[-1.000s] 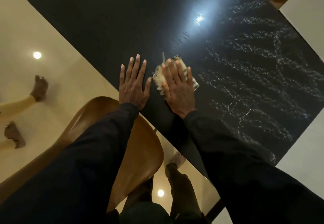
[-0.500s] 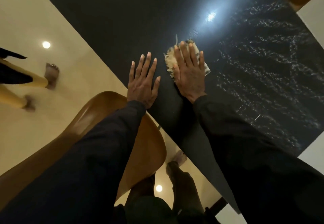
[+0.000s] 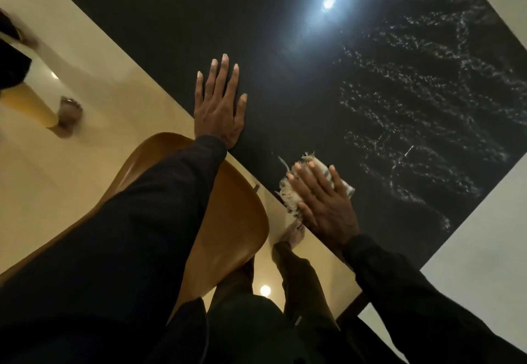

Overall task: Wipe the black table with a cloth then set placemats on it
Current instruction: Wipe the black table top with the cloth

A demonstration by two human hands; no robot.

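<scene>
Compared with half a second ago: right hand (image 3: 325,204) and cloth (image 3: 286,194) now drawn back toward 5 o'clock, down to the near edge of the black table (image 3: 285,58). No longer level with the left hand (image 3: 218,112), but apart from it. Left hand in much the same place by the edge, at 11 o'clock of the cloth.

Right hand laid flat on the cloth, fingers straight and slightly spread, pressing it to the tabletop. Left hand flat on the tabletop, fingers spread, heel right at the edge, holding nothing. Both arms in dark sleeves.

Cloth pale and folded small, with a frayed fringe sticking out at 9 and 12 o'clock of the fingers and faint grey stripes. Tabletop glossy black, with a round lamp reflection (image 3: 328,2) at 12 o'clock and beaded wet streaks (image 3: 427,93) across the 2 to 3 o'clock part; plain dark at 11 o'clock. Chair (image 3: 228,209) a smooth, curved brown shell under the left arm, just beside the near edge. Floor (image 3: 94,58) cream and shiny. Another person's bare foot (image 3: 68,115) on it at 9 o'clock.

Near edge running straight from 10 to 5 o'clock; short end edge at 3 to 4 o'clock. Cloth at the near edge or slightly over it, hard to tell which. Wide stretch of tabletop open from 12 to 3 o'clock beyond both hands.
</scene>
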